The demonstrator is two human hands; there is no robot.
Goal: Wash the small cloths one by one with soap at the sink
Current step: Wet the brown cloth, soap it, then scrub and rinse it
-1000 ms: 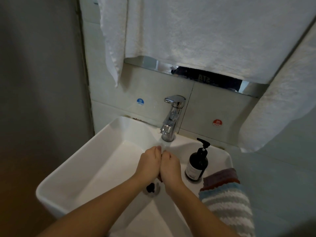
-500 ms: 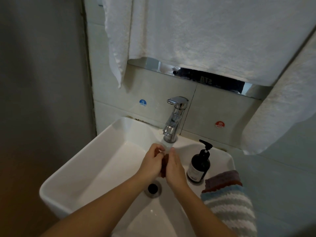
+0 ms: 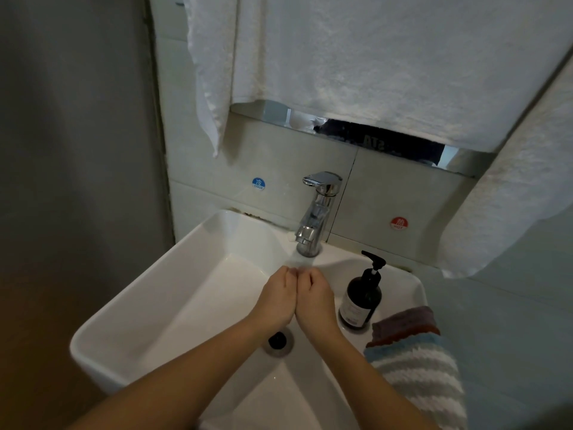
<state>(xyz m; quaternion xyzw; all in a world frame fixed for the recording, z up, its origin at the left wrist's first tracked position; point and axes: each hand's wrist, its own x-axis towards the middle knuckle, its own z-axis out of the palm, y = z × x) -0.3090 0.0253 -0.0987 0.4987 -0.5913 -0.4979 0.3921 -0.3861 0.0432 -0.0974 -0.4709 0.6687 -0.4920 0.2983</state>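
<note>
My left hand (image 3: 277, 301) and my right hand (image 3: 314, 301) are curled into fists and pressed knuckle to knuckle over the white sink (image 3: 148, 293). They are just below the chrome faucet (image 3: 316, 212) and above the drain (image 3: 279, 339). The small dark cloth squeezed between them is almost fully hidden by the fingers. A dark pump bottle of soap (image 3: 361, 297) stands on the sink's right rim, close to my right hand. Beside it lies a folded brown cloth (image 3: 403, 321) on top of a blue-and-white striped cloth (image 3: 418, 377).
A large white towel (image 3: 372, 57) hangs over the wall above the faucet, and another white towel (image 3: 511, 197) hangs at the right. A grey wall closes in the left side. Cold and hot stickers flank the faucet on the tiles.
My hands have closed tight together, hiding the dark cloth that showed between them half a second ago. They stay under the faucet.
</note>
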